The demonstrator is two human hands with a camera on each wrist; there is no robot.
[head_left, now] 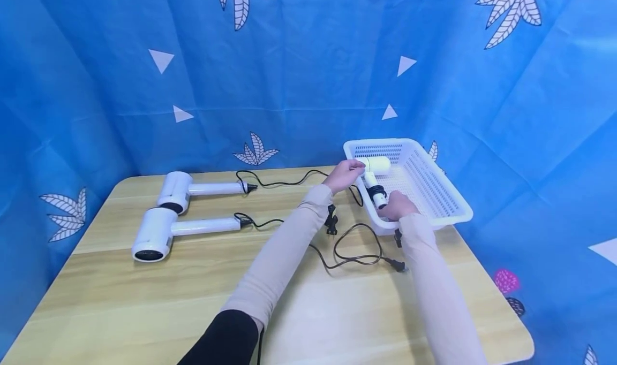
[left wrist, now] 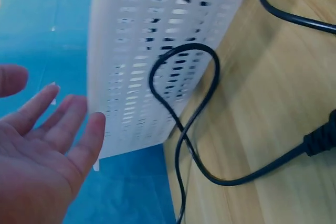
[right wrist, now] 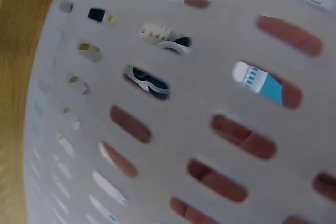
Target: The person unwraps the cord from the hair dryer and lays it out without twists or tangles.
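A white hair dryer [head_left: 378,165] lies in the white slotted basket [head_left: 434,185], with a black cord bundled round its handle. My left hand [head_left: 343,174] reaches to the basket's left rim beside the dryer's head. In the left wrist view that hand [left wrist: 44,145] has its fingers spread and loosely extended, with nothing between them. My right hand [head_left: 399,206] is inside the basket's near end and holds the lower end of the handle. Seen from the right wrist, its fingers [right wrist: 244,137] show only in pieces through the slots of the basket wall.
Two more white hair dryers, one farther back [head_left: 175,191] and one nearer [head_left: 154,234], lie at the table's left. Their black cords [head_left: 356,259] trail right across the wooden table [head_left: 120,306], passing by the basket. A blue patterned curtain [head_left: 308,76] hangs behind.
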